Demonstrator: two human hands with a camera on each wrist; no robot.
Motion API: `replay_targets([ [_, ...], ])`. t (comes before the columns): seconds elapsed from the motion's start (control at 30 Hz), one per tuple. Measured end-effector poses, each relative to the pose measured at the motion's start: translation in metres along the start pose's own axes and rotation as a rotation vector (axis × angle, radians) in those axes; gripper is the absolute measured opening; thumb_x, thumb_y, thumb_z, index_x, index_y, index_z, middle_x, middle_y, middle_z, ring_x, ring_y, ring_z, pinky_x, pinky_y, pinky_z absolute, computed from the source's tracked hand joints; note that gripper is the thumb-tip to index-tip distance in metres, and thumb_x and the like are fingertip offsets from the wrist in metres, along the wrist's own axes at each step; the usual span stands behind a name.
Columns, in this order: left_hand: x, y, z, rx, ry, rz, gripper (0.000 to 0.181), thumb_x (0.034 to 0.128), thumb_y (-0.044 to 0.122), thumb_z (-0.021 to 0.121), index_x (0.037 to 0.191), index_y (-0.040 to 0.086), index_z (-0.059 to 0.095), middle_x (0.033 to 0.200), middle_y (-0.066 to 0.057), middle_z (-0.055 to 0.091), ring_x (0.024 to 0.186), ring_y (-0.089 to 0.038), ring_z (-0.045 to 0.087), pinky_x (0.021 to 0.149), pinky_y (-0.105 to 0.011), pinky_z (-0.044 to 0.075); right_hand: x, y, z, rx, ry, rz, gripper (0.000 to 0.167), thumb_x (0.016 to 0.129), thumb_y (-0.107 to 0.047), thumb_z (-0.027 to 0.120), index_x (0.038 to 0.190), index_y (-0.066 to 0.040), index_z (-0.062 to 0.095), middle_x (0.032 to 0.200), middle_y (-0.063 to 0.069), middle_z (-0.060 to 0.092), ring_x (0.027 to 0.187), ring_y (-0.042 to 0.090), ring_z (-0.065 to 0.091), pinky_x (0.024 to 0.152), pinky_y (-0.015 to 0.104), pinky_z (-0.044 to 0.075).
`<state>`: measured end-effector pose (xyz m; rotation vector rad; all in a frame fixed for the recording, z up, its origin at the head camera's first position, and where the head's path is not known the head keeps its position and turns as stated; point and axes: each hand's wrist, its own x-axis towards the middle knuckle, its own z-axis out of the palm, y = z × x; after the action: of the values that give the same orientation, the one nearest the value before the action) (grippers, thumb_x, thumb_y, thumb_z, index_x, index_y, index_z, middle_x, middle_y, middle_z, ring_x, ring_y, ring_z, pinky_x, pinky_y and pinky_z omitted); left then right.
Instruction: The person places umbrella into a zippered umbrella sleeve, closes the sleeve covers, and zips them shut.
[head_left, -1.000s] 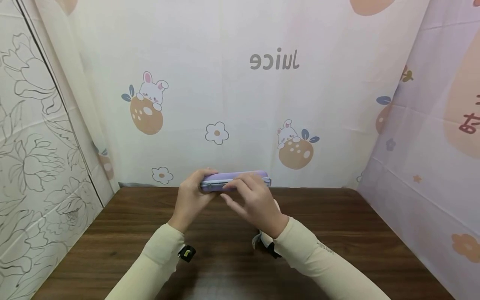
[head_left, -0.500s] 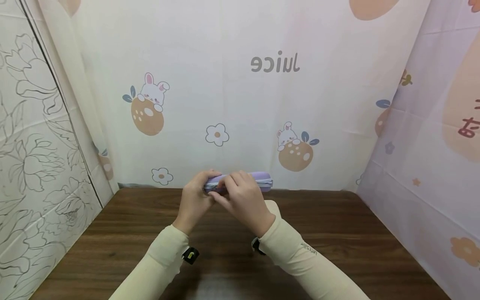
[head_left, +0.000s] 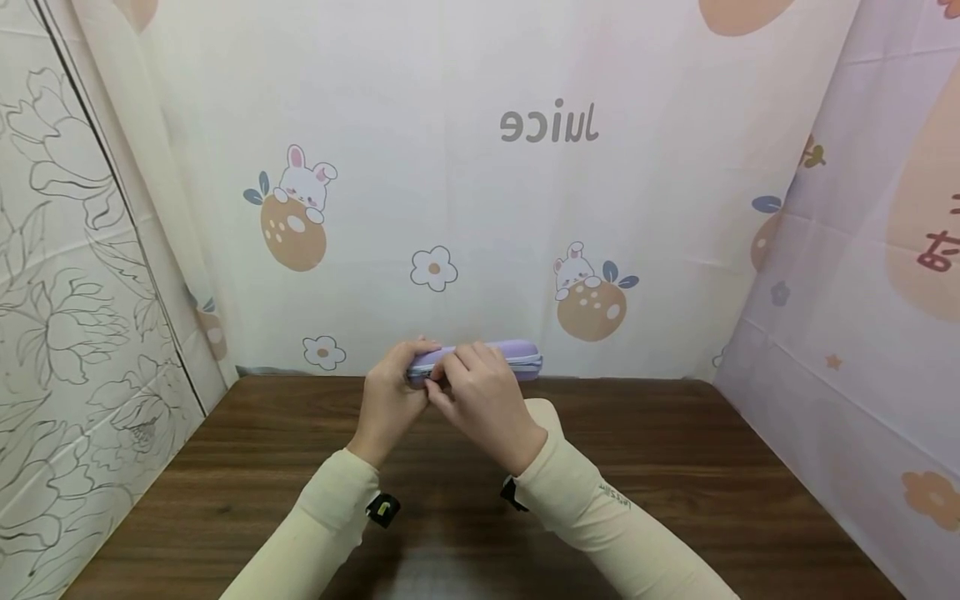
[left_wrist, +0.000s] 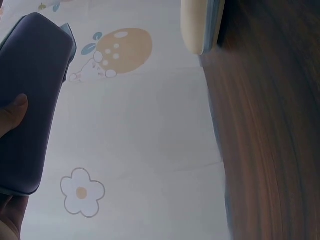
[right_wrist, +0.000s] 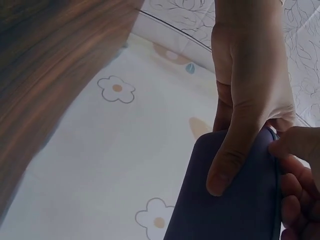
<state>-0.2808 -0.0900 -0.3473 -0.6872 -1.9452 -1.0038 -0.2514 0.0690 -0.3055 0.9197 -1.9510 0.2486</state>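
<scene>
A purple zippered pencil case [head_left: 517, 350] is held up above the table's far edge, its pale zipper side facing me. My left hand [head_left: 390, 404] grips its left end, with the thumb along one broad face in the right wrist view. The right hand [head_left: 487, 400] has its fingers curled at the zipper near that end. There the right thumb [right_wrist: 282, 145] meets the case's edge in the right wrist view; the zipper pull is hidden. In the left wrist view the case [left_wrist: 35, 100] looks dark, with a small tab at one corner.
A cream object with rounded edges [head_left: 543, 412], partly hidden behind the right wrist, stands on the dark wooden table [head_left: 645, 450]. Its grey-blue side shows in the left wrist view. Printed curtains [head_left: 465, 192] hang behind the table and along both sides.
My right hand has moved left along the zipper to the case's left end, and its fingers have closed there. The left hand still grips the case, which has shifted only slightly.
</scene>
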Motion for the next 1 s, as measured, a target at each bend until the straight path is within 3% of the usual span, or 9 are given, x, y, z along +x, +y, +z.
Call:
replay_targets([
  [0.17,0.0,-0.003,0.002,0.003,0.014,0.022,0.047,0.0715,-0.011,0.084,0.111,0.009,0.068,0.112,-0.008,0.069,0.118,-0.026,0.063,0.096,-0.038,0.052,0.001,0.0,0.002,0.01,0.019,-0.02,0.012,0.081,-0.012,0.074,0.078,-0.011,0.063,0.069,-0.005,0.053,0.062,0.011,0.051,0.058,0.027,0.045],
  [0.33,0.0,-0.004,0.003,0.01,0.034,0.042,0.047,0.0709,-0.012,0.083,0.11,0.009,0.068,0.112,-0.008,0.069,0.117,-0.026,0.064,0.095,-0.037,0.052,0.0,0.0,0.002,-0.01,0.033,-0.021,0.013,0.082,-0.011,0.068,0.073,-0.013,0.058,0.064,-0.008,0.044,0.052,0.005,0.041,0.042,0.019,0.032],
  [0.73,0.002,-0.002,0.001,0.005,0.016,0.018,0.037,0.0774,-0.007,0.082,0.107,0.009,0.066,0.11,-0.007,0.068,0.118,-0.026,0.063,0.094,-0.04,0.053,-0.006,0.009,0.0,-0.034,0.053,-0.036,0.009,0.087,-0.016,0.063,0.078,-0.015,0.062,0.068,-0.007,0.05,0.054,0.008,0.047,0.042,0.021,0.035],
  [1.0,-0.001,-0.003,-0.001,-0.017,0.006,-0.002,0.042,0.0739,-0.007,0.085,0.108,0.009,0.066,0.111,-0.008,0.068,0.119,-0.028,0.062,0.096,-0.041,0.051,-0.009,0.014,-0.002,-0.027,0.048,-0.041,0.008,0.086,-0.015,0.063,0.078,-0.015,0.062,0.068,-0.007,0.052,0.053,0.008,0.048,0.043,0.02,0.035],
])
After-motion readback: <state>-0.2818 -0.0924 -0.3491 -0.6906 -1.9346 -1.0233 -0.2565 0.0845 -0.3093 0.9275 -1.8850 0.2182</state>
